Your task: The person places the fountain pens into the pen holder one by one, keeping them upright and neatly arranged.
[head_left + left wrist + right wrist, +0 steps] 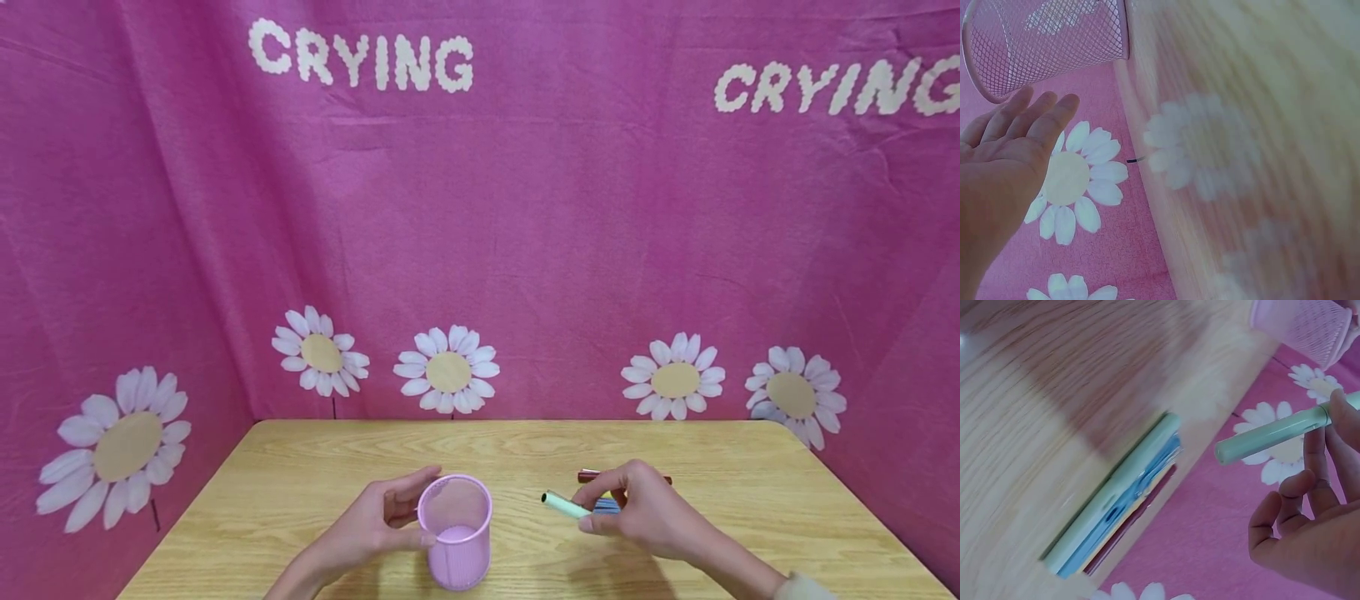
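Note:
A pink mesh pen cup [459, 550] stands upright on the table, its inside bare in the head view. My left hand [382, 517] is at its left side, thumb in front near the rim and fingers behind. In the left wrist view the fingers [1029, 122] are extended beside the mesh cup [1054, 37]; the thumb is hidden. To the right, my right hand [637, 508] pinches a pale green pen [564, 505] between thumb and fingers, above the table. The right wrist view shows this pen [1272, 437] pointing away from the hand, its other fingers loosely bent.
Beneath the right hand several pens lie side by side on the wooden table [360, 454]: another pale green pen [1116, 487], a blue one [1110, 515], a yellow one and a dark red one [1132, 519]. A pink cloth [555, 208] with daisies hangs around the table.

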Motion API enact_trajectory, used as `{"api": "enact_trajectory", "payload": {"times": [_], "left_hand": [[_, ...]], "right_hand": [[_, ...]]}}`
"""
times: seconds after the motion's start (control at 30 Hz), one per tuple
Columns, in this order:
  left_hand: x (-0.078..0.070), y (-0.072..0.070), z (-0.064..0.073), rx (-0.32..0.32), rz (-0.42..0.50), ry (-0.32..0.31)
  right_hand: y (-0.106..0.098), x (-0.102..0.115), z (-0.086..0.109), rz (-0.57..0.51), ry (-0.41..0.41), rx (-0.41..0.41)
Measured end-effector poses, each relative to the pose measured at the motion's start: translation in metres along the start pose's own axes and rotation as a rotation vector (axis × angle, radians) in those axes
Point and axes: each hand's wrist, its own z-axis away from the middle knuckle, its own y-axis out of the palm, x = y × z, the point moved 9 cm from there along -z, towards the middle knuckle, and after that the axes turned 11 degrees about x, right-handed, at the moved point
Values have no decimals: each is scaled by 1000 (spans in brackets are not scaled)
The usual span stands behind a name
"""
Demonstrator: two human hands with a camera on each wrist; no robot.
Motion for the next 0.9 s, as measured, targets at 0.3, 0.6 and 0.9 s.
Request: {"api": "enact_trajectory", "payload": {"times": [0.3, 0.6, 0.9], "left_hand": [[2, 2, -3, 32, 35, 13], [5, 2, -3, 28, 37, 10], [5, 0, -4, 24, 17, 20]], "right_hand": [[2, 23, -13, -59, -15, -21], [3, 44, -26, -86, -39, -47], [3, 64, -40, -100, -69, -98]]}}
